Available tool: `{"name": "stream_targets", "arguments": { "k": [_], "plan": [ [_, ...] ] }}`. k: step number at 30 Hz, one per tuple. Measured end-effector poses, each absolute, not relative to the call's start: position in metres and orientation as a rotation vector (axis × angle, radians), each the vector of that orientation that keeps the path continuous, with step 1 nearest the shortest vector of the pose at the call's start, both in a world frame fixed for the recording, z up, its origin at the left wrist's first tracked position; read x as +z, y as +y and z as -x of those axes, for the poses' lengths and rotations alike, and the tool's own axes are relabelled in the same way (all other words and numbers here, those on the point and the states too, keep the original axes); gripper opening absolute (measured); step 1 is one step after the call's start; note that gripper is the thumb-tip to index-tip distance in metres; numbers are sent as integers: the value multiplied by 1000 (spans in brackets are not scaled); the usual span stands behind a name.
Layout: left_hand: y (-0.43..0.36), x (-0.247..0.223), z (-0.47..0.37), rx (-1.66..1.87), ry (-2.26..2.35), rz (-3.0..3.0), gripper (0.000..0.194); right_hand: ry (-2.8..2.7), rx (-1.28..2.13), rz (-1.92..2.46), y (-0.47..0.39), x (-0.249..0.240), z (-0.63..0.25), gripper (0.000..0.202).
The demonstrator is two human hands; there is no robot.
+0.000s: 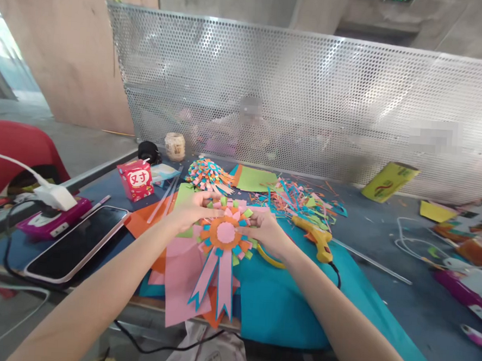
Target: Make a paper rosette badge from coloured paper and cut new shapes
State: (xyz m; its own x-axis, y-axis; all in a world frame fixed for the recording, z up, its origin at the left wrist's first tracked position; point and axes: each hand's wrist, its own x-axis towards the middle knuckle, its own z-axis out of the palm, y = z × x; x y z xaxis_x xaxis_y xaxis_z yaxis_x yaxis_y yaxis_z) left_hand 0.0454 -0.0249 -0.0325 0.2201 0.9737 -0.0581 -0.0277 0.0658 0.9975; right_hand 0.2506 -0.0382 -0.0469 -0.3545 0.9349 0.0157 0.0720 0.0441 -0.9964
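Between my two hands is a paper rosette with a pink centre, an orange ring, looped strips in several colours and two pink ribbon tails edged in blue. My left hand grips its upper left rim, fingers closed. On the right rim, my right hand pinches the paper loops. Beneath the rosette lie pink paper, orange paper and a large blue sheet. A yellow glue gun rests to the right of my right hand. Part of a yellow ring shows under my right wrist.
Another rosette and a heap of paper scraps lie behind. At left are a red box, a phone and a purple power strip. A perforated metal screen closes off the back. A yellow-green can leans at right.
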Motion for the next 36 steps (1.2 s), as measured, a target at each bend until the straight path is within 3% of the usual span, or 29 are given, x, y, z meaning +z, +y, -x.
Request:
{"name": "stream_targets", "arguments": {
  "k": [3, 8, 14, 20, 28, 36],
  "plan": [
    [-26, -33, -47, 1073, 1046, -1257, 62, -1400, 1544, 964, -43, -48, -248, 41],
    [-31, -29, -53, 1092, 1039, -1257, 68, -1194, 1754, 955, -52, -48, -246, 44],
    [-35, -27, -58, 1074, 1045, -1307, 69, -1272, 1669, 1007, -49, -54, -246, 34],
    [-35, -29, -58, 1092, 1055, -1344, 66, -1217, 1669, 1022, -49, -53, -244, 37],
    [-30, -39, -55, 972, 1118, -1384, 91, -1131, 1727, 913, -52, -48, -246, 36],
    [-26, -42, -52, 1004, 1116, -1491, 86, -1180, 1709, 891, -51, -53, -246, 39]
  ]
}}
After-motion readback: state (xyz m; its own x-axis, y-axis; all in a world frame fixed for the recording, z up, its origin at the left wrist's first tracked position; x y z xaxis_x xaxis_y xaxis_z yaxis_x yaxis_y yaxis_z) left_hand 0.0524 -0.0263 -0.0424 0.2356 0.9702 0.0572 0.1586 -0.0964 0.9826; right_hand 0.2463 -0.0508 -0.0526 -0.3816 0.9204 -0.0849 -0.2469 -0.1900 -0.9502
